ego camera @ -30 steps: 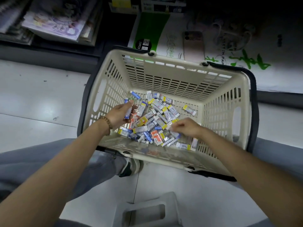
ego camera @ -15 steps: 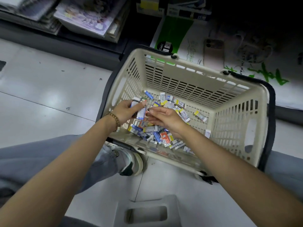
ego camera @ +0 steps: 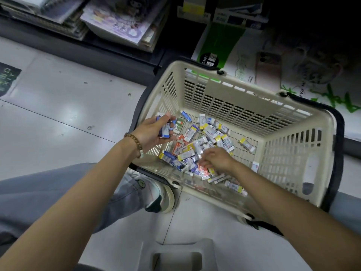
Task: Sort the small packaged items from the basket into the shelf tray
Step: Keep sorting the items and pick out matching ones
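Left hand curled round several small packs over basket left corner; right hand down on pile, fingers blurred, grip cannot tell

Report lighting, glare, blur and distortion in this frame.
Head view: dim overall, the shelf at top right nearly black; soft glare patches on the floor tiles; the right hand is motion-blurred at its fingers and the basket rim smears on the right, while the left hand and the packaged items it grips look sharper; wide-angle stretch toward the corners.
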Available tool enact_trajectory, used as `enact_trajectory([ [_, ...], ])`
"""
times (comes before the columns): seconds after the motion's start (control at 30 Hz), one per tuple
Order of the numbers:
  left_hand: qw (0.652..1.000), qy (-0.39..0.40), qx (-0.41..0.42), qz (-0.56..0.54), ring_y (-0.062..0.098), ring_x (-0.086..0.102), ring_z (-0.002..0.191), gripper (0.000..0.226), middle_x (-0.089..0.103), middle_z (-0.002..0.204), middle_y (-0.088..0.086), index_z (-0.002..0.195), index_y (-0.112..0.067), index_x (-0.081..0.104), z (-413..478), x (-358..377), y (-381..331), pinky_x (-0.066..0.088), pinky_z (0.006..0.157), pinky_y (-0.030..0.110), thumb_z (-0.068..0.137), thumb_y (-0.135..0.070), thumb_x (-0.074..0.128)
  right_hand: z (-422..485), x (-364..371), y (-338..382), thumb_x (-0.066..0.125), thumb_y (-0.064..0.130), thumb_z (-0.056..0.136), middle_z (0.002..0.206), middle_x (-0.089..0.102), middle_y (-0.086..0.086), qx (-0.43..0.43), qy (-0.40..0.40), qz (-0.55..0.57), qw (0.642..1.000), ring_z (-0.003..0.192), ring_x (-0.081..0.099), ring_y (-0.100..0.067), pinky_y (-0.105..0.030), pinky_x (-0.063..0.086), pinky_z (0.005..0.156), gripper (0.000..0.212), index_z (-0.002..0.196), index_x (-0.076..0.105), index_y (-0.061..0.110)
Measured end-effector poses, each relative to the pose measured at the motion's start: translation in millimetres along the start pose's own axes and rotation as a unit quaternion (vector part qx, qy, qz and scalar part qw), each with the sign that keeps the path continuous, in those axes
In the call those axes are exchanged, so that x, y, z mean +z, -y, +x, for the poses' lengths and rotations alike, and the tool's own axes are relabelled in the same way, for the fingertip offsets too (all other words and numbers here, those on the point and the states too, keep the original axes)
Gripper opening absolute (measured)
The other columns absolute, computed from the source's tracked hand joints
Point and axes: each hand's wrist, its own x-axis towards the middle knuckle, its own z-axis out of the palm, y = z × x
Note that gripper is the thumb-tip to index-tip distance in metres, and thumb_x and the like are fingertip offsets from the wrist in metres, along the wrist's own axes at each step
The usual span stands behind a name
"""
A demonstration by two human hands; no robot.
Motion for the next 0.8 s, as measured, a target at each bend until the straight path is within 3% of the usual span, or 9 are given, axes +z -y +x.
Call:
enact_trajectory([
  [0.1, 1.0, -0.01, -0.016, 0.018, 0.01, 0.056, 0.067, 0.041, 0.057, 0.08, -0.001, 0.093, -0.01, 0.063, 2.0, 5.8, 2.1, 0.054, 0.066, 0.024, 0.073, -0.046, 0.065, -14.4, -15.1, 36.4, 0.05, 0.012, 0.096, 0.103, 0.068, -0.015, -0.1, 0.016, 0.086, 0.991, 0.075, 0.068, -0.014, -0.019, 0.057, 0.066, 0.033, 0.126, 0.051, -0.003],
  [0.23, 0.996, 0.025, 0.004, 0.089, 0.01, 0.057, 0.069, 0.072, 0.057, 0.072, -0.003, 0.099, -0.007, 0.06, -1.5, 10.7, 4.4, 0.051, 0.073, 0.024, 0.051, -0.059, 0.074, -31.1, -6.6, 81.7, 0.052, 0.016, 0.095, 0.085, 0.073, -0.001, -0.187, 0.098, 0.136, 0.968, 0.071, 0.069, -0.009, -0.017, 0.055, 0.065, 0.018, 0.108, 0.061, 0.007],
  [0.3, 0.994, 0.043, 0.019, 0.097, 0.01, 0.059, 0.066, 0.064, 0.062, 0.073, 0.001, 0.099, -0.007, 0.063, -4.8, 9.6, 4.0, 0.052, 0.073, 0.025, 0.058, -0.055, 0.074, -32.2, 6.6, 88.1, 0.052, 0.015, 0.094, 0.082, 0.074, 0.001, -0.202, 0.135, 0.118, 0.963, 0.072, 0.07, -0.01, -0.017, 0.054, 0.065, 0.012, 0.096, 0.064, 0.012],
  [0.4, 0.991, 0.006, 0.054, 0.125, 0.008, 0.057, 0.06, 0.027, 0.068, 0.074, -0.003, 0.081, -0.016, 0.067, -11.2, 2.6, -4.8, 0.049, 0.061, 0.021, 0.075, -0.042, 0.071, -24.2, 21.7, 77.0, 0.054, 0.023, 0.093, 0.09, 0.074, -0.002, -0.168, 0.139, 0.151, 0.964, 0.077, 0.069, -0.012, -0.02, 0.056, 0.068, 0.016, 0.098, 0.067, 0.014],
  [0.47, 0.995, 0.0, 0.08, 0.052, 0.006, 0.057, 0.059, 0.014, 0.067, 0.067, -0.005, 0.072, -0.021, 0.064, -16.5, -3.9, -15.8, 0.045, 0.049, 0.016, 0.081, -0.031, 0.068, -10.7, 28.6, 58.1, 0.054, 0.028, 0.093, 0.111, 0.07, -0.008, -0.124, 0.119, 0.079, 0.982, 0.092, 0.067, -0.016, -0.021, 0.056, 0.074, 0.026, 0.11, 0.065, 0.011],
  [0.53, 0.995, 0.005, 0.1, -0.015, 0.004, 0.058, 0.055, 0.015, 0.065, 0.063, -0.007, 0.077, -0.021, 0.059, -22.2, -9.7, -26.1, 0.044, 0.046, 0.015, 0.078, -0.032, 0.069, 7.1, 36.4, 36.0, 0.053, 0.028, 0.095, 0.131, 0.058, -0.007, -0.077, 0.128, -0.061, 0.987, 0.115, 0.058, -0.02, -0.022, 0.052, 0.082, 0.035, 0.123, 0.06, 0.009],
  [0.6, 0.994, 0.009, 0.107, -0.025, 0.004, 0.058, 0.055, 0.022, 0.064, 0.062, -0.007, 0.078, -0.021, 0.057, -27.4, -13.4, -31.0, 0.047, 0.048, 0.016, 0.072, -0.037, 0.07, 23.1, 45.7, 21.7, 0.048, 0.033, 0.097, 0.144, 0.045, -0.005, -0.033, 0.167, -0.144, 0.975, 0.132, 0.042, -0.022, -0.031, 0.04, 0.103, 0.042, 0.132, 0.053, 0.011],
  [0.67, 0.994, 0.017, 0.101, -0.028, 0.004, 0.057, 0.056, 0.025, 0.063, 0.061, -0.007, 0.078, -0.02, 0.055, -29.1, -16.6, -29.6, 0.048, 0.05, 0.016, 0.069, -0.039, 0.069, 35.9, 50.8, 14.5, 0.041, 0.04, 0.099, 0.152, 0.033, -0.006, -0.03, 0.191, -0.224, 0.955, 0.14, 0.029, -0.024, -0.04, 0.026, 0.114, 0.045, 0.138, 0.047, 0.018],
  [0.8, 0.996, 0.024, 0.084, -0.02, 0.004, 0.059, 0.058, 0.027, 0.064, 0.062, -0.009, 0.079, -0.02, 0.056, -27.9, -16.1, -24.6, 0.05, 0.054, 0.017, 0.068, -0.042, 0.068, 49.7, 38.5, -0.2, 0.039, 0.047, 0.097, 0.151, 0.029, -0.006, -0.059, 0.102, -0.367, 0.923, 0.139, 0.017, -0.026, -0.037, 0.02, 0.113, 0.043, 0.137, 0.048, 0.031],
])
